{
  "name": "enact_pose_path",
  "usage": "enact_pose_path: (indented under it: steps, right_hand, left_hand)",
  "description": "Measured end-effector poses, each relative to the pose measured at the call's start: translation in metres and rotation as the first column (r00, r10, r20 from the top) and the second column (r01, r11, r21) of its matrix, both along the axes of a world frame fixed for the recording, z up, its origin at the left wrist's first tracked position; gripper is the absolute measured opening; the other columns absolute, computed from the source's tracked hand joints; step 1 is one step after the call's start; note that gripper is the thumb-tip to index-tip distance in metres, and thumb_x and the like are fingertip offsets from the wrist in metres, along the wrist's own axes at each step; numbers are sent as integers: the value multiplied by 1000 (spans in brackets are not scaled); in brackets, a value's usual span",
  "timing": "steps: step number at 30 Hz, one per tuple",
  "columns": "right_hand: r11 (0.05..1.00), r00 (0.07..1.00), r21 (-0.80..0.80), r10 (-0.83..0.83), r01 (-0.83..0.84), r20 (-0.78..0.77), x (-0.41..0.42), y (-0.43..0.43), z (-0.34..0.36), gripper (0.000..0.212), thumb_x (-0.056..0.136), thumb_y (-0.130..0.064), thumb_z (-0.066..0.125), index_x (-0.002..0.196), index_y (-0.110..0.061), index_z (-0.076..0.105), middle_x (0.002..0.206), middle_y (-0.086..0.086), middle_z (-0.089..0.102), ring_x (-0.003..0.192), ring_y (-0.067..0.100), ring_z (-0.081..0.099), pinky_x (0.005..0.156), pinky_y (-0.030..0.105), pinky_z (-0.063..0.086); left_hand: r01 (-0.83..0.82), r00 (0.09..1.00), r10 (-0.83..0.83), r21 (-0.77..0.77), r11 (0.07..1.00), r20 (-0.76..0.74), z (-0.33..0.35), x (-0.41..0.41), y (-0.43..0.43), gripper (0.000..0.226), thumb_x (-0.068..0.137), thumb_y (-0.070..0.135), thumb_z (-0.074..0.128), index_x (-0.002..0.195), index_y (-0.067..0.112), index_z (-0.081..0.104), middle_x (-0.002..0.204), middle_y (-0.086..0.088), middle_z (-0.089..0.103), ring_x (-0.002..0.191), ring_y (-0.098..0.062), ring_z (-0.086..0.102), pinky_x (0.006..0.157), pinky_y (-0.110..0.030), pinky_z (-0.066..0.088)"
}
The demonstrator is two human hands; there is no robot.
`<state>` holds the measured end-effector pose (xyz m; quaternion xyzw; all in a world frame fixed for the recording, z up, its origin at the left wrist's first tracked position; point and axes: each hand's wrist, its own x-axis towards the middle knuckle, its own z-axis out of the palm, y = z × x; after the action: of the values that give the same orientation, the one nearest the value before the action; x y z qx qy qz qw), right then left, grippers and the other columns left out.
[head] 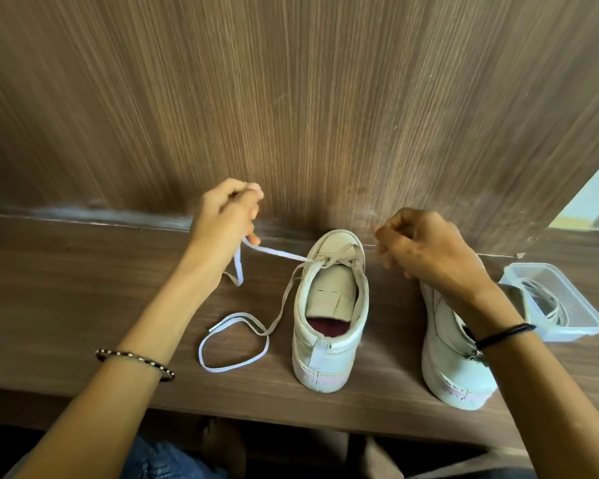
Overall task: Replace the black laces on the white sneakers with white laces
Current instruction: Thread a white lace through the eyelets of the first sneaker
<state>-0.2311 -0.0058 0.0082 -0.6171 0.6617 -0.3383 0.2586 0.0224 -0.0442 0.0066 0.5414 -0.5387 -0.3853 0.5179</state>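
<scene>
left hand (227, 216): pinched on white lace (277, 253), pulled taut from the toe eyelets
right hand (419, 248): fingers curled; lace inside not visible, can't tell
sneaker (329, 316): on counter (83, 288), heel toward wearer
risk: uneven pull, so slack tail (234, 340) slips out

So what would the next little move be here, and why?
Probably draw both hands apart to take up slack. The left hand pinches one end of the white lace, threaded only through the eyelets nearest the toe of the left sneaker; much lace lies looped on the table. The right hand is closed, seemingly on the other end.
</scene>
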Motion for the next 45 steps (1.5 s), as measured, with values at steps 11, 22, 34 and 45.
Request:
enact_pose_path:
  steps: [11,22,34,45]
  right_hand:
    - [969,976,127,216,-213,-7,-5,-14,-19,28,92,-1,58,112,-17,69,105,-1,73,90,21,73,62,27,62]
    - [958,967,148,233,-246,99,-6,-17,-22,26,86,-4,80,106,-18,71,90,0,75,82,14,71,64,17,52]
    - [957,942,46,290,-286,-170,-4,-11,-19,13,91,-18,75,102,-26,73,94,-12,73,88,2,68,76,9,52]
    - [945,926,36,326,-325,-193,-6,-10,-16,17,88,-13,79,102,-22,75,92,-10,74,83,-1,67,77,11,54]
  left_hand:
    - [510,541,-494,201,836,681,-20,-7,16,34,94,15,65,119,39,69,114,24,69,112,8,59,102,-24,46]
    - [457,600,-379,87,885,704,-19,-14,11,18,96,21,68,105,34,77,93,21,72,93,7,64,80,-17,53]
    - [416,551,-519,323,850,654,-17,-5,11,19,107,25,48,95,30,62,84,4,68,77,-9,59,80,-37,49]
    - [306,799,-484,453,837,355,-4,9,7,21,99,40,62,97,23,74,88,8,61,72,-5,51,67,-21,39]
